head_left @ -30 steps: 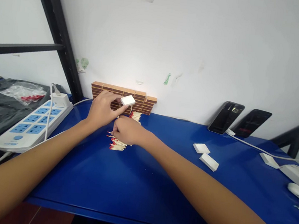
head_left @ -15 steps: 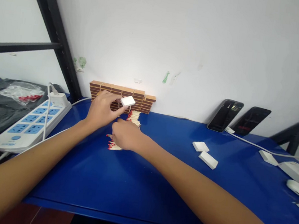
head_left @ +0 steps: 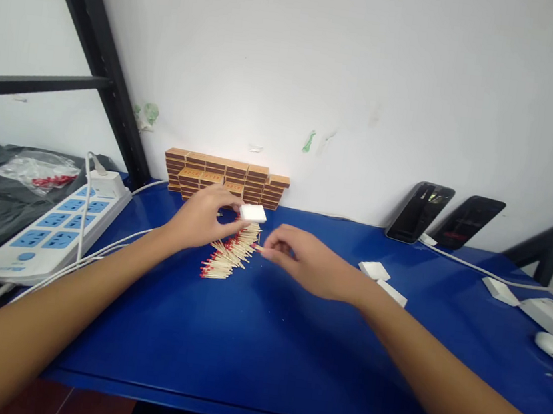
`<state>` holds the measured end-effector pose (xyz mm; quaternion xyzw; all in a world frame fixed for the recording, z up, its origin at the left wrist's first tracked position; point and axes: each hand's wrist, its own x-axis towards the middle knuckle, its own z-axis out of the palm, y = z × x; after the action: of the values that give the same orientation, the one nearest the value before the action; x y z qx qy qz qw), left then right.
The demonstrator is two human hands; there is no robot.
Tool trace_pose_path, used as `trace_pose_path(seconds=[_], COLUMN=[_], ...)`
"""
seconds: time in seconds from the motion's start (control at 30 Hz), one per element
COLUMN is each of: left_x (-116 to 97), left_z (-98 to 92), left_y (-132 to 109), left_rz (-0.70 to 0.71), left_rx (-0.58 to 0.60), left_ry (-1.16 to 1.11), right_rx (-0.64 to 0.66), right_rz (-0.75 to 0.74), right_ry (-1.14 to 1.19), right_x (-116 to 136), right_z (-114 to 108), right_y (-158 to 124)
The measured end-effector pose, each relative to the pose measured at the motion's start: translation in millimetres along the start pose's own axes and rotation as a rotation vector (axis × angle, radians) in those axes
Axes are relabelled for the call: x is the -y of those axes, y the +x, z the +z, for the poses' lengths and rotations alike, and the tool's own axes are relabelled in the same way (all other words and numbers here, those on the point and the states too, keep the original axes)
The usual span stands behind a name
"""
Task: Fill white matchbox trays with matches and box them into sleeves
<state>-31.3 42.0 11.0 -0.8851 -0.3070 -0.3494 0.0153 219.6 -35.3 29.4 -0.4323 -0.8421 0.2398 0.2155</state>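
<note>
My left hand [head_left: 207,215] grips a small white matchbox tray [head_left: 254,214] between thumb and fingers, holding it above the far end of a pile of matches [head_left: 230,255]. The matches have pale sticks and red heads and lie spread on the blue table. To the right of the pile, my right hand [head_left: 298,257] is closed in a pinch. A short bit of matchstick [head_left: 258,248] sticks out from its fingertips toward the pile; how many it holds cannot be made out. Behind my left hand, brown matchboxes [head_left: 257,178] stand stacked against the wall.
On the left lies a white power strip [head_left: 46,232] with cables. Two more white trays [head_left: 374,270] lie right of my right hand, one partly behind my forearm. Two phones [head_left: 419,212] lean on the wall. White boxes [head_left: 501,291] sit at the right edge.
My right hand has lifted from the match pile and moved right, uncovering it, with a matchstick in its fingertips. My left hand has brought the white tray right and lower.
</note>
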Motion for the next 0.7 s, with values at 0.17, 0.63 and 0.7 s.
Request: trace_pose_path(seconds=[0.17, 0.63, 0.7], left_x=[-31, -60, -60], left_z=[13.3, 21.2, 20.3], left_y=[-6, -9, -9], left_rz=[0.017, 0.066, 0.081], left_rx=[0.194, 0.251, 0.254], left_ry=[-0.159, -0.281, -0.281], right_rx=[-0.105, -0.249, -0.242], right_rz=[0.194, 0.044, 0.033], right_ry=[0.167, 0.158, 0.133], right_x=[-36, -27, -28], right_z=[-18, 18, 18], right_y=[-35, -39, -39])
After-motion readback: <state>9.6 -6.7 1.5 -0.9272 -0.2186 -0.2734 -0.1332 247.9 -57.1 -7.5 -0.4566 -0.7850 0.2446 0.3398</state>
